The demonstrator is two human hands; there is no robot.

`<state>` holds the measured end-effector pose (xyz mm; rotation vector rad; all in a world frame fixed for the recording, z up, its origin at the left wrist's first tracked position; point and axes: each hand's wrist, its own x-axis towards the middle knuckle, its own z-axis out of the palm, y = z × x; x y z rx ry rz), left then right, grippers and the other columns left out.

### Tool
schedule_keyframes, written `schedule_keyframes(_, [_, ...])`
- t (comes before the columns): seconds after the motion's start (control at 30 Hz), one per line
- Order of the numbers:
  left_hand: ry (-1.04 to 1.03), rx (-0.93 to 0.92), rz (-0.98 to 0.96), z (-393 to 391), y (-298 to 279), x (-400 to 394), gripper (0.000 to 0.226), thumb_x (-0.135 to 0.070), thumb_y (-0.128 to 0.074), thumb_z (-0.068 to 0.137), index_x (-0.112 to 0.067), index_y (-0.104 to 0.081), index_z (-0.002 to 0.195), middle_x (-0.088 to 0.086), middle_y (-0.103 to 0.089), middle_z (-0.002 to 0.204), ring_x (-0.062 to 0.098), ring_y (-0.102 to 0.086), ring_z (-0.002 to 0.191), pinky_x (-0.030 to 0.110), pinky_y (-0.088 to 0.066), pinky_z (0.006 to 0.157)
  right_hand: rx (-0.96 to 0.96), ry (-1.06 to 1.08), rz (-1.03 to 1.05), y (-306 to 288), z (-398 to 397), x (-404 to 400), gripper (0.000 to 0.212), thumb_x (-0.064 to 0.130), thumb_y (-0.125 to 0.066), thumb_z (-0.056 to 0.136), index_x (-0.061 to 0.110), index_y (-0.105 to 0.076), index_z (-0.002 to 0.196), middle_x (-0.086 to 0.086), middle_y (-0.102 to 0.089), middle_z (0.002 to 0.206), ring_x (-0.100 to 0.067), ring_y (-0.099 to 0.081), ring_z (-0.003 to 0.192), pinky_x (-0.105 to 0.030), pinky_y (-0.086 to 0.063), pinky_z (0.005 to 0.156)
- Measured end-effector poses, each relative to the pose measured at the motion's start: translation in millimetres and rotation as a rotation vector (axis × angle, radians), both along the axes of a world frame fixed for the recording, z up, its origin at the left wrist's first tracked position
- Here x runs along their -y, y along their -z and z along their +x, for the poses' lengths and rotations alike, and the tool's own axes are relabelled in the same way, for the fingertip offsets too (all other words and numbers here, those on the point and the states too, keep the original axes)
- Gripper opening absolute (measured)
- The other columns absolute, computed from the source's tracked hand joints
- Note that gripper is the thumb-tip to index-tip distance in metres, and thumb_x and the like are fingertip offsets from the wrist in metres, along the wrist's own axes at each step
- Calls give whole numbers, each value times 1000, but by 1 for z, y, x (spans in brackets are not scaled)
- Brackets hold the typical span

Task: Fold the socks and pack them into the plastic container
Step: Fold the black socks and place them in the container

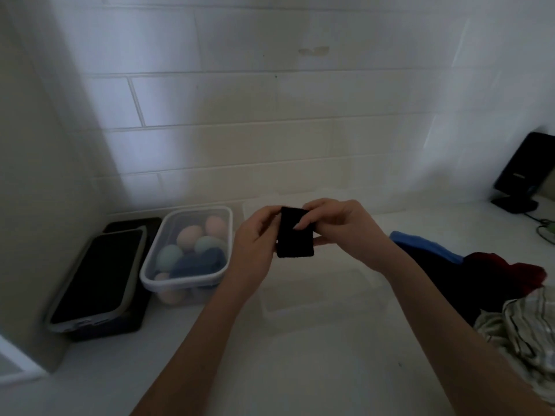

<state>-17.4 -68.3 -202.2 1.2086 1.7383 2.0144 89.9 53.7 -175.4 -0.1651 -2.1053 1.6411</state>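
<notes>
Above the white counter, just right of the clear plastic container, both hands are holding a small black folded sock up in the air between them. The left hand is gripping the sock's left edge, fingers curled behind the fabric and thumb at the front, while the right hand is pinching its upper right corner, with 1 fingertip lying across the dark face. The sock is hanging as a compact rectangle, its long axis running roughly upright and leaning slightly, top toward the wall. The container is sitting to the left of the sock and lower, well apart from it, and it is already holding several rolled socks in pale pink, pale green and blue; free room seems to be showing near its front edge, though the blur is making that hard to judge. The left hand is the nearer 1 to the container, so I judge that the packing move is going to turn on swinging the sock leftward and down, probably with the left hand carrying it. Right of the sock, near the right forearm, a heap of unfolded clothes in blue, dark and red is lying on the counter, which suggests more folding is waiting. A faint second clear tub seems to be standing directly beneath the hands, though its outline is too washed out to be sure.
</notes>
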Motion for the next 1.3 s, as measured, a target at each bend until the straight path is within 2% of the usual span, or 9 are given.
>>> schedule_keyframes(0.13, [48, 84, -44, 0, -2, 1, 13, -25, -56, 89, -22, -62, 100, -4, -66, 92, -4, -63, 75, 17, -52, 63, -49, 73, -1, -2, -2, 2, 47, -22, -39, 85, 13, -71, 86, -6, -59, 102, -5, -67, 84, -21, -58, 73])
schedule_keyframes(0.17, [22, 36, -71, -1, 0, 1, 24, -27, -64, 82, -22, -60, 106, -6, -65, 95, -5, -63, 77, 15, -51, 65, -49, 88, -1, -3, -2, 3, 46, -21, -38, 85, 11, -71, 90, -6, -60, 103, -6, -67, 85, -21, -58, 73])
schedule_keyframes(0.37, [1, 53, -75, 3, -3, 3, 51, -2, -76, 69, -24, -55, 110, 0, -69, 78, 1, -66, 66, 18, -53, 57, 26, 136, -7, -12, 2, 4, 22, 0, -50, 90, 11, -54, 109, -5, -62, 112, -18, -66, 91, -37, -60, 75])
schedule_keyframes(0.47, [34, 82, -77, 5, -4, 4, 55, -1, -76, 69, -24, -53, 113, 9, -70, 77, 9, -68, 67, 21, -53, 56, 111, 126, 44, -11, 1, 2, 36, 17, -58, 91, 19, -52, 126, -6, -65, 104, -21, -67, 94, -37, -59, 80])
schedule_keyframes(0.63, [56, 61, -106, 5, -4, 5, 58, -4, -77, 69, -24, -51, 116, 12, -72, 84, 17, -71, 74, 24, -55, 60, 58, 163, 31, -8, -3, 6, 15, 11, -62, 88, 16, -67, 101, -3, -71, 90, -11, -70, 81, -24, -59, 73])
schedule_keyframes(0.73, [48, -26, -149, 5, -4, 4, 44, -9, -77, 70, -31, -56, 102, 1, -71, 82, 10, -69, 74, 24, -57, 65, 9, 189, -65, -10, -4, 6, 14, 8, -59, 90, 7, -66, 101, -7, -69, 87, -14, -68, 79, -21, -58, 72])
schedule_keyframes(0.93, [-9, 9, -44, 5, -3, 2, 46, 3, -76, 68, -27, -48, 89, 5, -66, 72, 10, -66, 65, 26, -54, 59, 67, 211, -102, -10, -3, 5, 20, 17, -60, 90, 9, -67, 107, -5, -70, 92, -19, -66, 91, -37, -54, 86])
schedule_keyframes(1.1, [-42, -101, -21, 4, 0, 0, 45, 8, -74, 65, -30, -55, 81, -5, -64, 79, -3, -60, 74, 16, -52, 62, 205, 71, -281, -18, 7, -5, 37, 43, -48, 93, 17, -73, 89, 3, -73, 89, -8, -68, 83, -24, -54, 68])
schedule_keyframes(1.3, [-8, -133, 40, 1, 5, -1, 39, 10, -67, 60, -26, -55, 69, -6, -66, 77, 16, -64, 81, 23, -52, 70, 403, 64, -219, -16, 7, -1, 20, 36, -59, 89, 16, -64, 91, 3, -68, 86, -13, -69, 75, -24, -54, 58])
